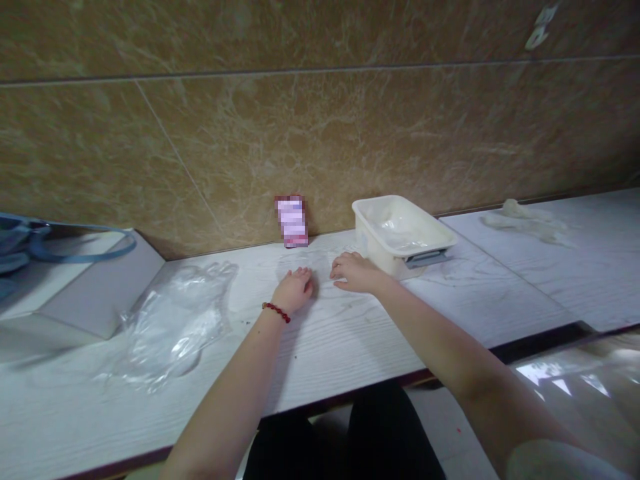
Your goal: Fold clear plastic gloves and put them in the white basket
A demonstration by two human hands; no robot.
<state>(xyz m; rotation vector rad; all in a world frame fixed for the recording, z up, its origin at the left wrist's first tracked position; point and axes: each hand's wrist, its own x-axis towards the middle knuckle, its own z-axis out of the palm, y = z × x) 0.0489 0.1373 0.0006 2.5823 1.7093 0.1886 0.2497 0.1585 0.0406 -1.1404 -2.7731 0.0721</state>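
Note:
My left hand [293, 291], with a red bead bracelet [277, 311] at its wrist, rests low over the white wood-grain table [345, 347]. Its fingers reach forward and hold nothing that I can see. To the right, apart from it, my right hand [355, 272] is palm down with fingers loosely bent and apart. Just beyond the fingertips there is a faint clear patch on the table, too indistinct to name. A white plastic tub [380, 248] with a grey latch [425, 259] stands beside my right hand, some clear film [400, 233] inside it.
Crumpled clear plastic bags [175, 327] lie at left, near a white box [95, 287] with a blue strap [83, 257]. A blurred pink and white upright object [293, 222] leans on the brown marbled wall [250, 147]. A pale crumpled thing, perhaps a glove [530, 220], lies at right.

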